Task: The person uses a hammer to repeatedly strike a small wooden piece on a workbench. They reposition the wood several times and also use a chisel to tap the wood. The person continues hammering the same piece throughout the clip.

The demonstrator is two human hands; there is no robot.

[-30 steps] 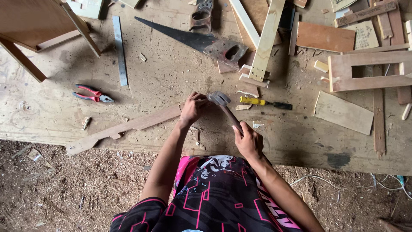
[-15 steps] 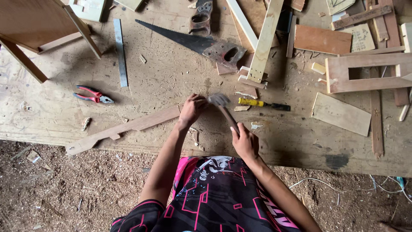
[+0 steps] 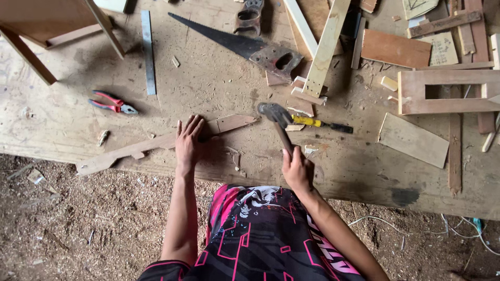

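I see my left hand (image 3: 188, 143) pressed flat, fingers spread, on a long narrow wood strip (image 3: 156, 143) that lies aslant near the table's (image 3: 67, 119) front edge. My right hand (image 3: 298, 169) is clamped around the wooden handle of a hammer (image 3: 276, 122), just inside that same front edge; the metal head is raised above the strip's right end, and I cannot tell whether it touches the wood. Just right of the head lies a yellow-handled screwdriver (image 3: 319, 123). Red-handled pliers (image 3: 110, 102) sit toward the left edge, with a metal ruler (image 3: 148, 52) behind them. A handsaw (image 3: 245, 46) lies toward the back, its handle beside a pale batten (image 3: 325, 47). An open wooden frame (image 3: 448, 92) rests at the right edge.
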